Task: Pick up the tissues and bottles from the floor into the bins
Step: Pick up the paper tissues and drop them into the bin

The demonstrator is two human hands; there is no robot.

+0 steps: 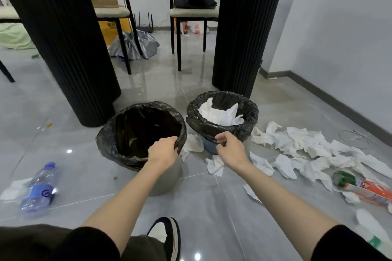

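Two bins lined with black bags stand on the grey floor. The left bin (110,140) looks dark inside; my left hand (163,152) grips its near rim. The right bin (250,116) holds white tissues (220,114); my right hand (229,148) pinches the bag at its front rim. Several crumpled tissues (307,150) lie scattered on the floor to the right. A clear bottle with a blue label (40,188) lies at the left. A green-capped bottle with a red label (360,186) lies at the right, and another clear bottle (371,231) near the lower right edge.
Two thick black fluted table legs (63,48) (244,27) stand behind the bins. Chairs (191,12), a dark bag and a folded umbrella (135,46) are further back. A tissue (12,190) lies beside the blue bottle. My shoe (167,235) is near the bottom centre.
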